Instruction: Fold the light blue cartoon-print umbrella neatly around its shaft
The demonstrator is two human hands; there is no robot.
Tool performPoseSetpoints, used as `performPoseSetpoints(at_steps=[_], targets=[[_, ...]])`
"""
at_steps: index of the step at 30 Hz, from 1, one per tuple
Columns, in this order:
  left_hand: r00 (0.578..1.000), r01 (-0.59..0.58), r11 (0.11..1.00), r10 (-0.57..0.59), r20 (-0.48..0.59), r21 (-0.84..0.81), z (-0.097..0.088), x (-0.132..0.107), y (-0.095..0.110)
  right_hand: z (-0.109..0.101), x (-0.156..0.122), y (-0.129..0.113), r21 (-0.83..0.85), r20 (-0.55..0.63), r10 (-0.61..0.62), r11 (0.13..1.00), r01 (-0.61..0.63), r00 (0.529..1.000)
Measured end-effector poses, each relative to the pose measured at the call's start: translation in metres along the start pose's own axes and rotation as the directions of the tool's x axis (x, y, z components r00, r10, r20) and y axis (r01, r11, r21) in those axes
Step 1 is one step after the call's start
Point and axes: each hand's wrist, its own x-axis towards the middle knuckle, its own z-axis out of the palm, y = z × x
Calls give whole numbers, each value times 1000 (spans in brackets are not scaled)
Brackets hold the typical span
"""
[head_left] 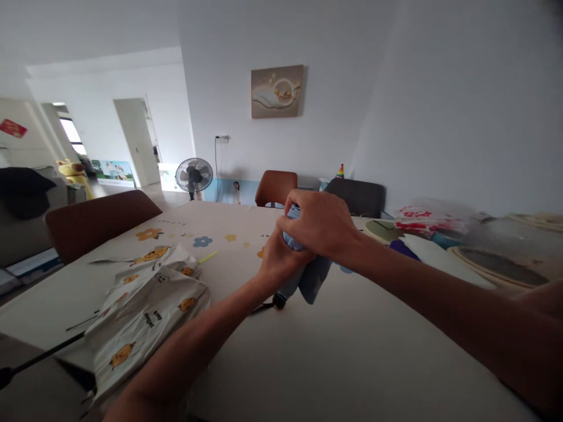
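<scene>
Both my hands meet over the middle of the table (352,351), closed around a light blue folding umbrella (310,278). My left hand (277,261) grips its bundled fabric from below. My right hand (319,223) wraps over the top end. The umbrella's dark handle tip (278,301) touches the tablecloth. Grey-blue fabric hangs down under my right hand.
A white garment with orange cartoon prints (145,310) lies at the left, and a thin black rod (41,356) runs beside it. Round bamboo trays (497,264) and a red-printed plastic bag (424,220) sit at the right. Brown chairs (99,220) surround the table; a fan (194,174) stands behind.
</scene>
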Motion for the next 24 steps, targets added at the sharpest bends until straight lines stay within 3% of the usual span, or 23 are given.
performPoseSetpoints(at_steps=[5,9,11,14,16,19,21,24], targets=[[999,39,997,-38,13,-59,-4,7,-2,11,15,1,124,-88,4,992,7,996],[992,122,986,-123,0,-112,-14,15,-12,3,20,13,424,-177,85,906,-2,980],[990,140,975,-141,9,-171,-20,18,-18,1,9,23,530,-316,179,848,17,932],[989,146,951,-144,29,-273,-26,22,-24,10,-28,34,507,-424,229,862,20,876],[989,150,939,-146,36,-310,-29,24,-26,24,-55,36,470,-364,219,882,-24,905],[989,147,944,-149,18,-295,-30,24,-25,44,-80,30,445,-172,235,885,-137,957],[991,128,954,-131,7,-270,-30,24,-25,52,-84,25,409,-95,236,895,-179,967],[994,107,960,-108,12,-260,-29,22,-25,55,-79,21,334,-69,239,921,-203,969]])
